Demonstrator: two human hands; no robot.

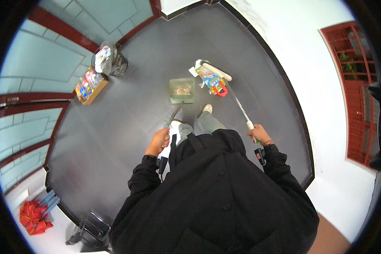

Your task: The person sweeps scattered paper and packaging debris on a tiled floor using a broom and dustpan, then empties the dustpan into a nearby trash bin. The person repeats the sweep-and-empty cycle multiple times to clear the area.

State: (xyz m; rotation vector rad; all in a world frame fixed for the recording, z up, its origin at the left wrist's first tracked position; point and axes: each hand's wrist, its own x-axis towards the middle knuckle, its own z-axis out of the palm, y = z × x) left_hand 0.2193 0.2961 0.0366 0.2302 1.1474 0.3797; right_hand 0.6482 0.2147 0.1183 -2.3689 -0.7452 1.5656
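Note:
My left hand point(159, 141) is closed around the handle of a long-handled green dustpan point(182, 81), whose pan rests on the dark tiled floor with light-coloured debris in it. In my right hand point(259, 135) is the white grip of a broom point(217, 71). The broom's head lies at the upper right of the pan, over or against a colourful printed bag point(210, 77) with a red handle. White scraps point(193, 71) lie beside that bag. The broom head hides part of this pile. A gap of floor separates the pan from the bag.
At the upper left, a cardboard box point(96, 90) of plastic bottles stands beside a filled waste bin point(118, 65), near the doors. A black chair point(90, 230) is at the lower left. A white wall point(324, 127) runs along the right. My shoes are just below the pan and bag.

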